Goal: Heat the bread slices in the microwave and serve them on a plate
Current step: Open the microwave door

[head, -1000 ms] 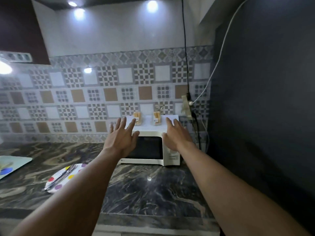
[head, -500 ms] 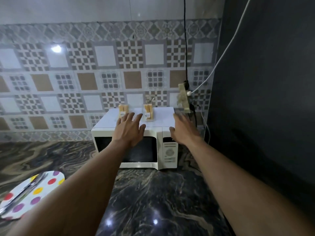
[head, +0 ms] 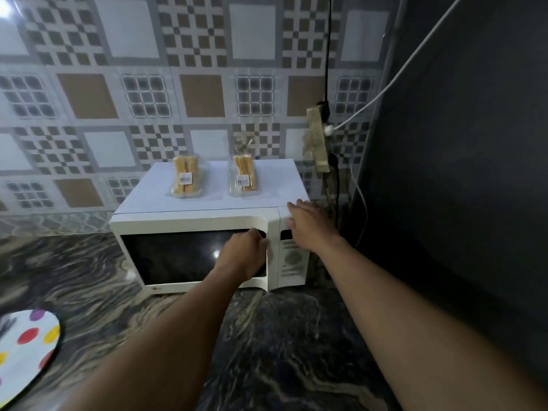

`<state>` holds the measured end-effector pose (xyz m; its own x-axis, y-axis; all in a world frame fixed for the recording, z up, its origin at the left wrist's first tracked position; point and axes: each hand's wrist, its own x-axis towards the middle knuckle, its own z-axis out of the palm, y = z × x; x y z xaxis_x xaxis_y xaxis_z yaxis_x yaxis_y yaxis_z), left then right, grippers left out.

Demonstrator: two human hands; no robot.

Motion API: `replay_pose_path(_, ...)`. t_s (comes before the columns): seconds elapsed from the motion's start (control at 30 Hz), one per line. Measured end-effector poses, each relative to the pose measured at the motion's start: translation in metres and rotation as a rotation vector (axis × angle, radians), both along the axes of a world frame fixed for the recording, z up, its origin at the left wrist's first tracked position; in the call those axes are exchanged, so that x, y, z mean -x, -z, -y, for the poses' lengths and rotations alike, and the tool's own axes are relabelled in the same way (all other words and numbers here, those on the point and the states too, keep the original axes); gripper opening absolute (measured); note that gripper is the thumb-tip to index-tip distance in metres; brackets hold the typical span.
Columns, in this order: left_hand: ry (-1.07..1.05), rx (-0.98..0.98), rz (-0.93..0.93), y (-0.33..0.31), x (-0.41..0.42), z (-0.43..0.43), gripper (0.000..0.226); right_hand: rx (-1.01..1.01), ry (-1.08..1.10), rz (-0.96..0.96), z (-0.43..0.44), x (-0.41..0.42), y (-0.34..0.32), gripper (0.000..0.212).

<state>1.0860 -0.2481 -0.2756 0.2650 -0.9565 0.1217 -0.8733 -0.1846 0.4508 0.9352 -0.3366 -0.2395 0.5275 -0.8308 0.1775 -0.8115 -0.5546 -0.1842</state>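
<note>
A white microwave (head: 189,222) stands on the dark marble counter against the tiled wall. On its top lie two clear packets of bread slices, the left packet (head: 185,176) and the right packet (head: 244,176), each with a barcode label. My left hand (head: 243,253) grips the right edge of the microwave door, fingers curled round the handle. My right hand (head: 305,223) rests with straight fingers on the top right front corner of the microwave, above the control panel (head: 292,259). A white plate with coloured dots (head: 26,348) lies at the lower left.
A power strip (head: 318,140) with a black and a white cable hangs on the wall right of the microwave. A tall dark surface (head: 459,173) fills the right side. The marble counter (head: 281,345) stretches in front of the microwave.
The view has moved closer to the microwave. My left hand dropped from the top of the door to its right edge and curled round it. My right hand settled on the top right corner.
</note>
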Motion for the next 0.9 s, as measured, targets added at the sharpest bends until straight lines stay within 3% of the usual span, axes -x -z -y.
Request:
replay_pose_path(0.17, -0.033, -0.004, -0.287, 0.020, 0.010, 0.017, 0.025, 0.068, -0.023, 0.032, 0.008, 0.002, 0.005, 0.045)
replay_pose_path(0.3, -0.122, 0.072, -0.383, 0.033, 0.015, 0.028, 0.034, 0.113, -0.028, 0.061, 0.013, 0.002, 0.012, 0.045)
replay_pose_path(0.43, -0.175, 0.057, -0.511, 0.050, 0.021, 0.034, 0.030, 0.118, -0.035, 0.063, 0.014, 0.004, 0.018, 0.045)
replay_pose_path(0.7, -0.253, 0.152, -0.503, 0.055, 0.029, 0.032, 0.025, 0.162, -0.046, 0.010, 0.013, 0.005, 0.016, 0.045)
replay_pose_path(0.9, -0.246, 0.171, -0.444, 0.055, 0.030, 0.031, 0.035, 0.169, -0.046, -0.006, 0.013, 0.005, 0.012, 0.043)
